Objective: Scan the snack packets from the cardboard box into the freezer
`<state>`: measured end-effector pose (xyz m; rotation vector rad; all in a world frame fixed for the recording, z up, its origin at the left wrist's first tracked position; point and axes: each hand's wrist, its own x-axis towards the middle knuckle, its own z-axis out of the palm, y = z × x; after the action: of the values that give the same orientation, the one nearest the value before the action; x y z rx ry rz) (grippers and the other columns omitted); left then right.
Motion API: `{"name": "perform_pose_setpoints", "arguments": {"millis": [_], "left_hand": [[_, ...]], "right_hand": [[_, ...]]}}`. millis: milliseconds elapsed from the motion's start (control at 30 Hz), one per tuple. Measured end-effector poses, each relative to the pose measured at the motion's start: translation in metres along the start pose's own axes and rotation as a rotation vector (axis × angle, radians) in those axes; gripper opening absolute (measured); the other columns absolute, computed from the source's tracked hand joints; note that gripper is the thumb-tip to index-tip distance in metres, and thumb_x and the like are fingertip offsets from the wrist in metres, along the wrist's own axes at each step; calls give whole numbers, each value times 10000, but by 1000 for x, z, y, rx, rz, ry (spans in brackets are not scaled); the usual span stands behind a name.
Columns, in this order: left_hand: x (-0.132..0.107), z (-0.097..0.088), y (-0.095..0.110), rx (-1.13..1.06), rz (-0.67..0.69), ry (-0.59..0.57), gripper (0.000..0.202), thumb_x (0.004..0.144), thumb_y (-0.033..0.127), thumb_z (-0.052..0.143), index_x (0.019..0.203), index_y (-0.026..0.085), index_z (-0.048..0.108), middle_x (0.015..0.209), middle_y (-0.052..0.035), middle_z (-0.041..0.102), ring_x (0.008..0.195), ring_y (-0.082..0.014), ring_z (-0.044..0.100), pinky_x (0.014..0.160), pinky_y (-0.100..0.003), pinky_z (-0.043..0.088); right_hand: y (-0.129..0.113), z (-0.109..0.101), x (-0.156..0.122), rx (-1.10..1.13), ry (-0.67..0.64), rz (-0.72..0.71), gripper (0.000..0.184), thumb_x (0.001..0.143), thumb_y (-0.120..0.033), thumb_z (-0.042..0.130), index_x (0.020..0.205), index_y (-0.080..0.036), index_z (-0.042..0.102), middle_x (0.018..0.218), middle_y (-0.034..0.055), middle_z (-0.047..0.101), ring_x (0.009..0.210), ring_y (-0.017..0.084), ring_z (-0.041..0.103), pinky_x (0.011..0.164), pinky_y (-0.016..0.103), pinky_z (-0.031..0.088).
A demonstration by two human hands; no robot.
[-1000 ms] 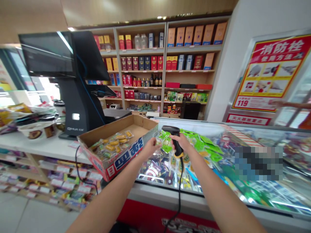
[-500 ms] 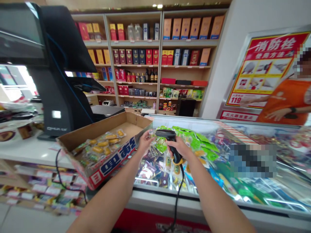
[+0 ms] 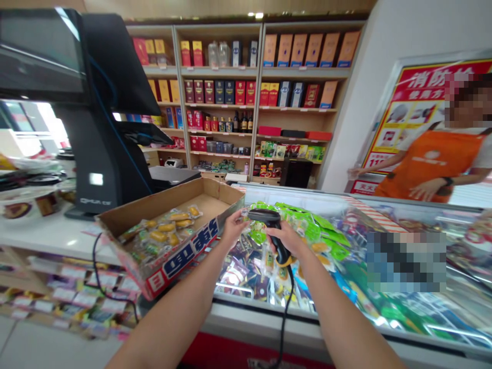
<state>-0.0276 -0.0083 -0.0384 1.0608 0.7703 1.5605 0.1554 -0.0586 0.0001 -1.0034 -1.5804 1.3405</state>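
Note:
My right hand (image 3: 286, 238) is wrapped round the handle of a black barcode scanner (image 3: 265, 216), its head turned to the left. A black cable runs down from the handle's yellow-edged base. Just left of the scanner head, my left hand (image 3: 233, 229) is closed, fingertips pinching a small clear packet (image 3: 245, 212) that is mostly hidden. Bright green snack bags (image 3: 326, 237) and clear-wrapped snacks lie below and beyond my hands, on the glass-topped case. Left of my left arm stands an open cardboard box (image 3: 154, 279) with several wrapped yellow snacks (image 3: 167, 227) in it.
A black checkout terminal (image 3: 111, 123) stands on the white counter (image 3: 73, 243) at left. Shelves of boxed bottles (image 3: 219, 92) line the back wall. At right, a person in an orange apron (image 3: 434, 161) stands behind the glass-topped case (image 3: 269, 310).
The view has shifted slightly to the left, so things sit farther right. The person in the orange apron has moved leftward into fuller view. Both my hands keep nearly the same pose around the scanner.

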Motion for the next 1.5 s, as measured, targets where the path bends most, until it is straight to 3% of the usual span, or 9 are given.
{"name": "perform_pose_setpoints", "arguments": {"millis": [333,533,833,1000,1100,1233,1300,1400,1500], "left_hand": [[2,1,-2,15,30,4,597,318,274,927,871,142,748,887,-57,744,885,-231,683,853,-385,551],[1,2,0,39,57,8,605,335,268,916,905,139,760,917,-74,754,896,-240,684,845,-374,551],[5,-1,-9,45,86,1,526,426,208,860,931,140,727,897,-58,753,905,-230,685,934,-386,497],[-5,2,-4,185,178,-10,362,561,192,787,912,163,705,931,-60,748,962,-239,671,961,-383,474],[-14,8,17,303,296,7,318,648,169,725,965,189,706,988,-54,739,1000,-234,658,971,-363,467],[-19,5,67,426,452,57,349,720,149,654,1061,205,702,1043,-54,732,1005,-241,657,974,-364,471],[-21,-5,99,498,529,174,376,731,149,630,1098,200,699,1068,-59,729,1036,-254,646,1008,-390,455],[-24,-29,140,704,615,447,450,755,130,566,1189,187,667,1209,-94,679,1194,-274,575,1110,-434,363],[-32,-47,161,956,590,665,564,765,85,504,1323,136,565,1468,-177,466,1397,-316,379,1174,-521,222]], "right_hand": [[-2,1,-4,12,-3,9,275,693,-419,659,600,-180,561,424,-11,548,327,123,509,338,225,425],[0,1,-2,33,20,-25,250,690,-398,665,643,-173,567,487,-18,569,345,117,522,340,226,437],[8,-2,3,44,25,-42,261,692,-412,676,714,-170,580,493,-21,578,358,131,547,359,234,445],[4,1,3,75,88,-53,272,676,-424,676,684,-172,573,491,-19,573,353,129,536,362,242,436],[-13,7,4,76,125,-83,255,658,-403,676,704,-173,578,507,-21,580,355,130,539,356,241,425],[-45,23,7,76,53,-134,244,650,-391,678,710,-175,583,497,-23,575,357,129,530,364,243,442],[-59,35,11,80,9,-164,231,648,-382,677,689,-175,583,497,-21,572,364,130,532,367,244,448],[-72,56,19,61,-42,-182,239,653,-391,669,625,-180,562,482,-11,568,362,133,534,370,246,448],[-76,75,28,21,-89,-179,262,659,-401,663,578,-184,542,457,1,562,358,144,540,359,248,434]]}}
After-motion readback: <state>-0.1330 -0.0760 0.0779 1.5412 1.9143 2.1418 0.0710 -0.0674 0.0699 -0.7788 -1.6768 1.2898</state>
